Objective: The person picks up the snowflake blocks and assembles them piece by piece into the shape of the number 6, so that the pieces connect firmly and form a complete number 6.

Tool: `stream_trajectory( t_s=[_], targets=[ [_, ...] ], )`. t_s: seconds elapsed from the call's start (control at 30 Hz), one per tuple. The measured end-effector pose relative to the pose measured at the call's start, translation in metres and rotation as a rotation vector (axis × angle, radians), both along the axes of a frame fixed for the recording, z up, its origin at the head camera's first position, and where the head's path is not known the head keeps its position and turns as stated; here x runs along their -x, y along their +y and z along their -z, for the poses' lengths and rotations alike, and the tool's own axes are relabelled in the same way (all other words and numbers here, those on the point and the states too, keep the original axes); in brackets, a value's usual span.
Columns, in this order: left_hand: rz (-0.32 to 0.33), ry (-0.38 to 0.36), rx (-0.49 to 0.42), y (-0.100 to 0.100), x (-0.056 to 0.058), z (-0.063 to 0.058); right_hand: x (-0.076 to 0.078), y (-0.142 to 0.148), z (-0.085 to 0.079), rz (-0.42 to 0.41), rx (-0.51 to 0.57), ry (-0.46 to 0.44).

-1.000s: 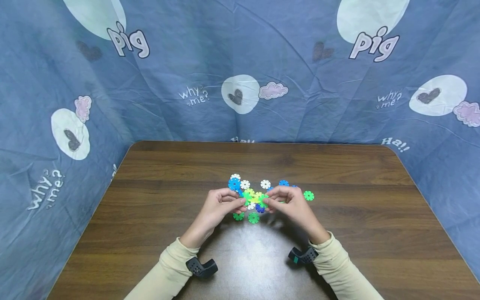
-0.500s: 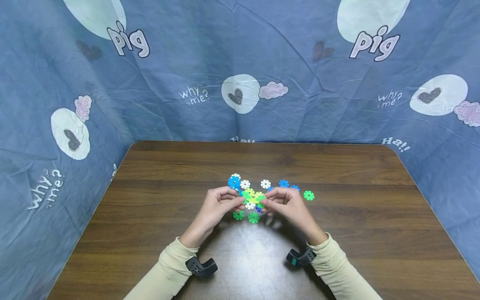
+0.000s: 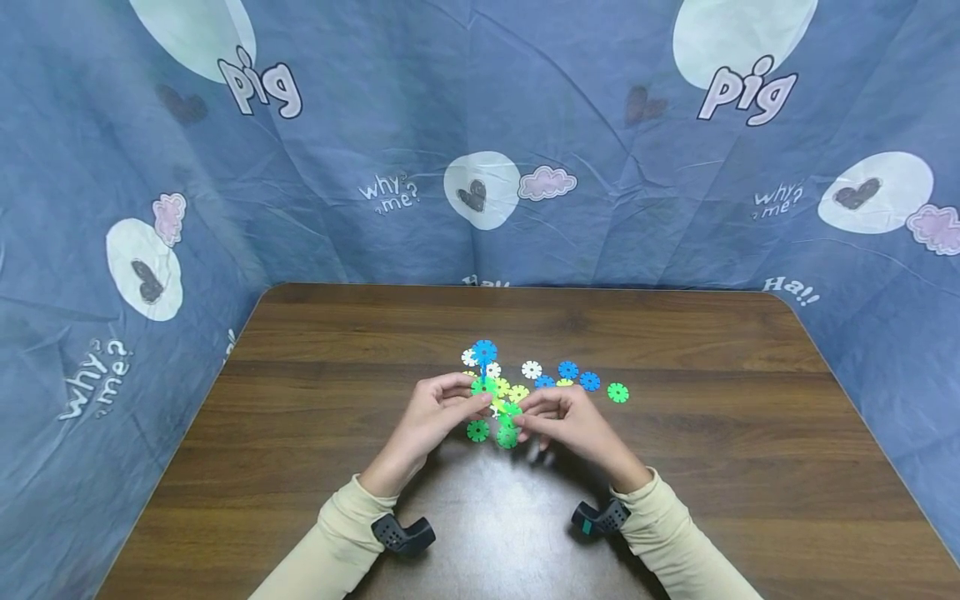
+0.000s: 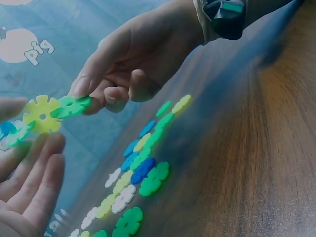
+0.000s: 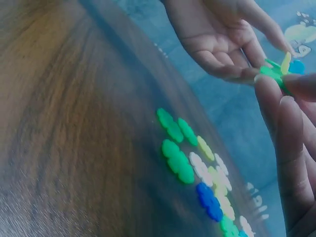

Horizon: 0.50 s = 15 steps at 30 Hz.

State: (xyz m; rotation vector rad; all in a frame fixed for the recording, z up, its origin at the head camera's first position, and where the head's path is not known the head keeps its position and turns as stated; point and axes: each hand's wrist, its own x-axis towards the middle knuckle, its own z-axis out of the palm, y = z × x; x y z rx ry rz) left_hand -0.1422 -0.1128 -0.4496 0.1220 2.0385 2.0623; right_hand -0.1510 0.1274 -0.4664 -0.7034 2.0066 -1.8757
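Both hands hold a chain of interlocking snowflake discs above the table. At its far end a blue disc stands up, joined to a green disc near the left fingertips. My left hand pinches the chain between thumb and fingers, around the green disc and a yellow disc. My right hand pinches another green disc by its edge; this disc overlaps the yellow one's rim at an angle. In the right wrist view the left hand lies behind the chain, partly hidden by the right fingers.
Loose discs lie spread under and beyond the hands: green discs in front, white discs and blue discs behind, one green disc furthest right. A wooden table bears them, with a blue printed cloth behind.
The chain has been turned: its blue end swung up and right, while the green disc in my right hand moved slightly toward me. The left hand stayed nearly in place.
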Motion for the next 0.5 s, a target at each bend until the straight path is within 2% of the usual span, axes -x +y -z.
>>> stream_trajectory(
  t_s=[0.23,0.37,0.5],
  targets=[
    [0.122,0.003,0.086,0.0004,-0.0007,0.0052,-0.0021,-0.0057,0.0024,0.048,0.050,-0.042],
    [0.141,0.015,0.111,0.0011,-0.0010,0.0059,-0.0033,-0.0083,0.0047,0.054,0.055,-0.053],
    [0.129,0.034,0.112,0.0020,-0.0014,0.0051,-0.0044,-0.0095,0.0062,0.063,-0.007,-0.056]
  ],
)
